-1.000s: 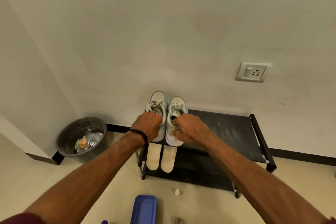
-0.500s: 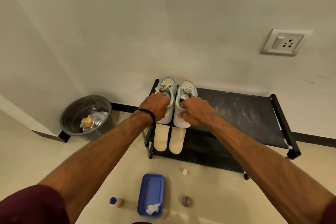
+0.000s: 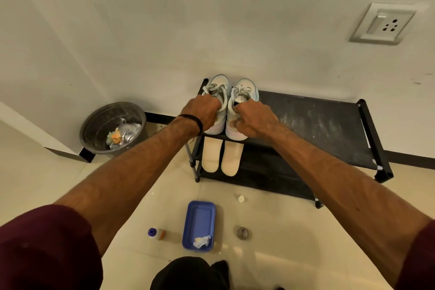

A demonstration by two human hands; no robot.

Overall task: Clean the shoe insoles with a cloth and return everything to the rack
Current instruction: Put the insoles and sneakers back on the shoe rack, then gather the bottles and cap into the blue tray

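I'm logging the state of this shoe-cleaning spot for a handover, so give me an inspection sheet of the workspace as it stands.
Surface: beige tiled floor; black shoe rack against the wall, top shelf dusty.
Job's things: pair of pale shoes on the top shelf; two insoles side by side on the lower shelf; white cloth in a blue tray on the floor.
Clutter: small bottle, white cap, round metal piece on the floor.
Grippers: left hand grips the left shoe, right hand the right.
Cables: nothing seen.
Surroundings: bin with rubbish, wall socket.
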